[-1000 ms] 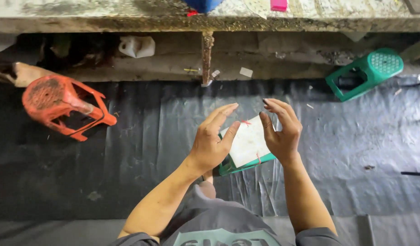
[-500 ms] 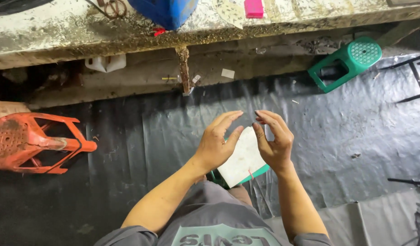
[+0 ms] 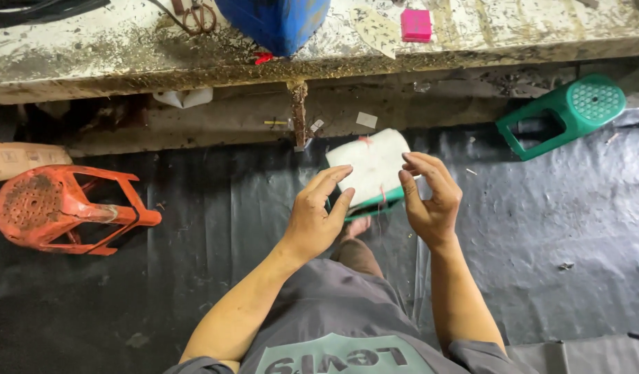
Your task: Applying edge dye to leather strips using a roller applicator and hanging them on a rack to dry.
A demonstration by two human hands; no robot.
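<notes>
I hold both hands up in front of me over the black plastic sheet (image 3: 195,228) that covers the floor. My left hand (image 3: 318,216) has its fingers (image 3: 333,179) loosely spread and half curled, palm turned toward the right one, and they close on nothing that I can make out. My right hand (image 3: 430,197) faces it, well apart, with its fingers (image 3: 420,166) bent inward and narrow; whether they pinch something thin I cannot tell. Between the two hands and below them lies a white pad (image 3: 371,166) resting on a green stool seat (image 3: 375,203), with a thin reddish thread (image 3: 383,197) showing at its lower edge, just beside my right thumb. My bare foot (image 3: 357,226) shows just beneath that seat. The pad sits behind my fingertips, not gripped by either hand as far as I can see. Farther off, an orange stool (image 3: 63,208) lies tipped on my left, a green stool (image 3: 565,111) tipped on my right, and the dirty bench (image 3: 126,62) carries a blue container (image 3: 274,21), scissors (image 3: 195,14) and a pink block (image 3: 416,24).
</notes>
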